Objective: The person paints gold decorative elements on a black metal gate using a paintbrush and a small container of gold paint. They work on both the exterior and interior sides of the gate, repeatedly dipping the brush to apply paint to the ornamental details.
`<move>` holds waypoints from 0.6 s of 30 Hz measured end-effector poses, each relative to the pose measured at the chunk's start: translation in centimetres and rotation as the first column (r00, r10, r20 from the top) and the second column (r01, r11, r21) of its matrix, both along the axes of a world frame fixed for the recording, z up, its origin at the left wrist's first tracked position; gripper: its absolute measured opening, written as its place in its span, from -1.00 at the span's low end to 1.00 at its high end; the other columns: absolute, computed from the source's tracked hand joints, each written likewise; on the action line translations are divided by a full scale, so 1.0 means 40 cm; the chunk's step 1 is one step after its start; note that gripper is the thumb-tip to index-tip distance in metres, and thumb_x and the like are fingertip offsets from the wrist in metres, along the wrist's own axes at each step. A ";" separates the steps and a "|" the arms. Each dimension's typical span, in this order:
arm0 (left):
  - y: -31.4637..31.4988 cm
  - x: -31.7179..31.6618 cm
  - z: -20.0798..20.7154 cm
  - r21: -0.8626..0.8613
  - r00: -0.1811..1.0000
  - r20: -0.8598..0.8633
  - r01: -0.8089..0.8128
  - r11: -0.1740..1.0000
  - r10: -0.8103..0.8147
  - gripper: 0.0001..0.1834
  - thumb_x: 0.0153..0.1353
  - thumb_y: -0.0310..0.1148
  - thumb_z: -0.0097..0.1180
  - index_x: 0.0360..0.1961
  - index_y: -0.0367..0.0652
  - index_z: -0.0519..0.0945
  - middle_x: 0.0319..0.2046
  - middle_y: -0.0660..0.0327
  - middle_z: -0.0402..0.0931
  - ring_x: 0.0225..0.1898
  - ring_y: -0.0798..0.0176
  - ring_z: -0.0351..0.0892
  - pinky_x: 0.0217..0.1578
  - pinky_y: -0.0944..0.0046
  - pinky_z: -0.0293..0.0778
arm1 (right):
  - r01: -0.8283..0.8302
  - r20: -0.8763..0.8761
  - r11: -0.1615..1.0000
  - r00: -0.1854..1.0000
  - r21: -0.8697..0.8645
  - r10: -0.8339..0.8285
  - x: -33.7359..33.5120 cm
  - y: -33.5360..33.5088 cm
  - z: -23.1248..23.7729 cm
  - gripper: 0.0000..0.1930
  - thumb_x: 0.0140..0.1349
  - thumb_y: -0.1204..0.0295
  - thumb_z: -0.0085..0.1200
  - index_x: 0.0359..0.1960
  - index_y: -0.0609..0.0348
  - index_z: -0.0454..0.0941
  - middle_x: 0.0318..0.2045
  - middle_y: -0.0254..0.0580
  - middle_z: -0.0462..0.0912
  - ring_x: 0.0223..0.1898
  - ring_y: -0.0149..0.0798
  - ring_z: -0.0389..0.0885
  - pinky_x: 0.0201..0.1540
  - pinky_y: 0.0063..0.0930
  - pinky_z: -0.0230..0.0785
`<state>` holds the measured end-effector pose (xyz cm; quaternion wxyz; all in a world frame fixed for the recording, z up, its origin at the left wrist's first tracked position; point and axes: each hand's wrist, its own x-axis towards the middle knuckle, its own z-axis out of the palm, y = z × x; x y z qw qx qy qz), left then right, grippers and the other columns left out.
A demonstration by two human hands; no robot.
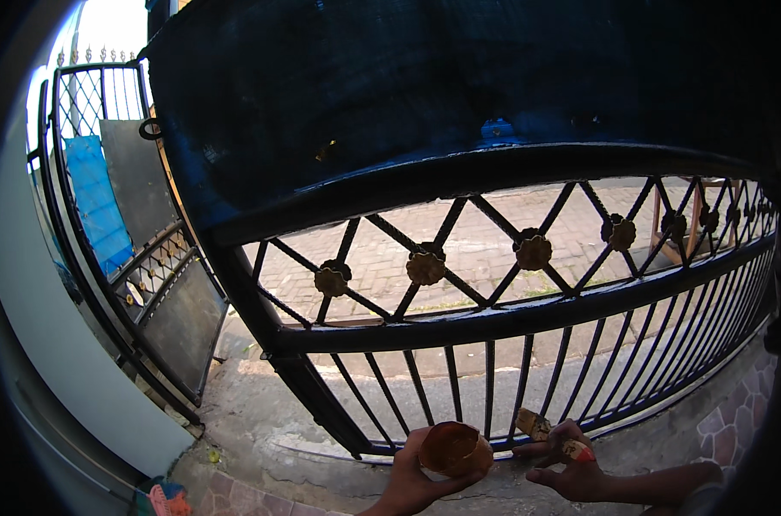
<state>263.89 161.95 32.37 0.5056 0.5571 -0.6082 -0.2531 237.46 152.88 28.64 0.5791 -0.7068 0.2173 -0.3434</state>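
My left hand [413, 482] grips a small round cup [452, 449], its inside coated reddish brown or gold. The cup's mouth is tilted up toward me. To its right, my right hand [572, 478] holds a paintbrush [534, 424] with a pale wooden handle that is red near its end. The bristles point left and up, apart from the cup. Both hands are low, in front of the lower bars of a black metal gate [459, 340]. Gold-coloured flower ornaments [533, 249] sit where the gate's diagonal bars cross.
A dark solid panel [442, 77] fills the gate's upper part. On the left stands another gate section [180, 327] with a blue sheet [98, 202], beside a pale curved surface [72, 344]. Paving [390, 297] shows through the bars. A pink-orange object [168, 499] lies at lower left.
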 end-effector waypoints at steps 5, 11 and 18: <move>0.004 0.015 -0.015 0.020 0.999 0.016 -0.030 0.999 0.030 -0.20 -0.09 -0.12 0.64 0.16 -0.17 0.54 0.04 0.12 0.58 0.10 0.15 0.60 0.13 0.11 0.52 | -0.009 -0.004 0.998 1.000 0.054 0.010 -0.042 -0.010 0.066 -0.67 0.52 0.12 -0.13 -0.09 0.15 0.19 -0.35 0.10 0.76 -0.32 -0.17 0.79 -0.34 -0.40 0.64; -0.001 0.011 -0.012 -0.049 0.997 0.083 0.002 0.999 0.003 -0.22 -0.14 -0.14 0.65 0.12 -0.17 0.56 0.00 0.11 0.58 0.03 0.10 0.61 0.05 0.10 0.53 | -0.025 -0.040 0.970 0.999 -0.241 0.016 -0.069 -0.007 0.185 -0.48 0.51 0.02 -0.13 0.21 0.24 0.35 -0.70 -0.27 0.57 -0.66 -0.45 0.57 -0.55 -0.53 0.38; -0.014 -0.006 -0.060 0.156 0.999 -0.021 0.051 0.986 -0.048 -0.15 -0.13 -0.11 0.65 0.17 -0.17 0.49 0.03 0.09 0.43 0.11 0.12 0.48 0.05 0.14 0.48 | 0.125 -0.241 0.788 0.913 -0.603 -0.329 -0.141 0.007 0.342 -0.40 0.40 -0.15 -0.02 -0.03 0.24 0.63 -0.37 -0.08 0.70 -0.44 -0.28 0.68 -0.41 -0.40 0.49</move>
